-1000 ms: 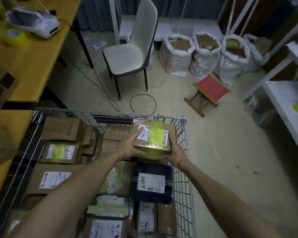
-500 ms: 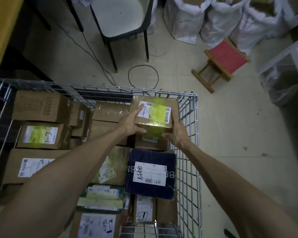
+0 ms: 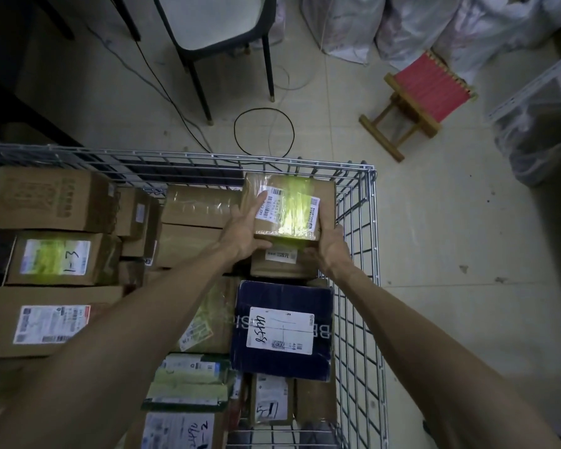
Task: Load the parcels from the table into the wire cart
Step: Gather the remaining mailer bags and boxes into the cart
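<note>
— Head view: what am I holding?
— I'm gripping a taped cardboard parcel (image 3: 292, 205), with my left hand (image 3: 240, 236) and right hand (image 3: 330, 251) curled round its near corners. It's in the far right corner of the wire cart (image 3: 175, 153), over a brown box (image 3: 280, 265).
— Which step?
— Placing it, I judge. Next I'm lowering it flat and releasing.

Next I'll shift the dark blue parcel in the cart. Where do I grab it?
Probably by its near edge, reaching in from your side. The dark blue parcel lies flat, label up; that edge stands above lower parcels, while the wire wall, a brown parcel and a small box crowd the other three sides.
</note>
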